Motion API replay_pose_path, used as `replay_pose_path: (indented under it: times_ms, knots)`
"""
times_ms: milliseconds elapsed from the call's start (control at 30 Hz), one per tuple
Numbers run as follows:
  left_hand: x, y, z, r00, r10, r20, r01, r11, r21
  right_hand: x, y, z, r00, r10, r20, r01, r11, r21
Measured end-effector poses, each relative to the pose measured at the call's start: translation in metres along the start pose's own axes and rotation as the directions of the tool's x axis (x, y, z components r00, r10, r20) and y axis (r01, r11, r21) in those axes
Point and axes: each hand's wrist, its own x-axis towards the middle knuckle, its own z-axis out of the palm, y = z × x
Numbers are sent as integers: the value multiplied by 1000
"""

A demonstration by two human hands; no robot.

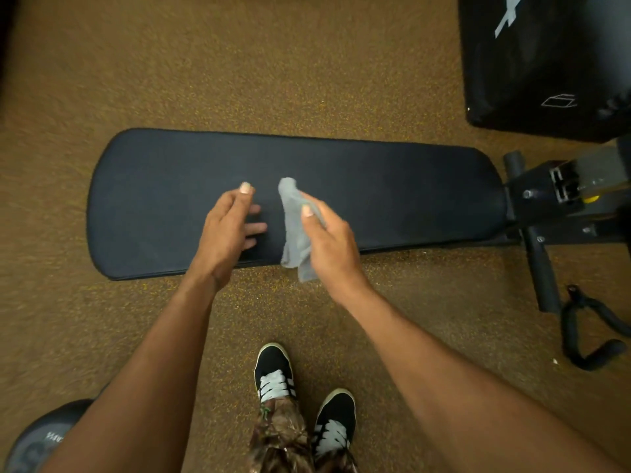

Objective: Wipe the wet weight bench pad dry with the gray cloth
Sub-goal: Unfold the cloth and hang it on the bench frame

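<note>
The long dark bench pad (392, 189) lies crosswise in front of me over the speckled brown floor. My right hand (329, 242) holds the gray cloth (295, 230) above the pad's near middle, thumb across the cloth, which hangs bunched past the pad's near edge. My left hand (228, 233) hovers just left of the cloth, fingers loosely spread over the pad, holding nothing. I cannot make out any wet patches on the pad.
The bench frame and hinge (560, 196) join the pad at the right. A black padded box (546, 63) stands at the back right. A black cable handle (590, 332) lies on the floor at right. A weight plate (37, 438) sits bottom left. My shoes (273, 373) stand near the bench.
</note>
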Motion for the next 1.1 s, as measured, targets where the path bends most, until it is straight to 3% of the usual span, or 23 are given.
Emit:
replay_pose_path:
  times_ms: [100,200,300,400,500,567,700,767,833,967,1100]
  knots:
    - [-5,7,5,966,-124,225,139,989,-53,2,-19,-12,988,150,-36,-132,941,313]
    - [-6,13,18,926,-137,353,180,979,-93,4,-35,-25,944,330,13,-274,762,586]
    - [-3,18,32,921,-110,374,199,958,-207,6,-40,-39,926,353,132,-349,671,654]
    - [-1,23,37,932,-50,360,156,950,-272,12,-39,-55,925,350,147,-355,664,658]
    - [2,31,37,918,22,397,98,955,-279,19,-33,-79,936,327,132,-340,737,585]
    - [1,38,37,878,74,474,67,959,-274,20,-34,-97,917,266,298,-382,800,462]
    - [-6,68,44,746,77,661,57,982,-179,21,-41,-128,755,218,619,-322,945,61]
    - [-8,84,50,666,40,745,17,997,-69,23,-44,-138,719,273,639,-239,961,-142]
    - [-11,100,56,603,12,797,-29,1000,7,25,-44,-150,757,287,587,-150,951,-271]
    - [-13,125,69,529,24,848,-111,993,41,21,-43,-176,828,164,536,-45,973,-228]
    - [-3,140,79,541,58,839,-141,990,23,11,-34,-198,873,143,466,-121,990,-77]
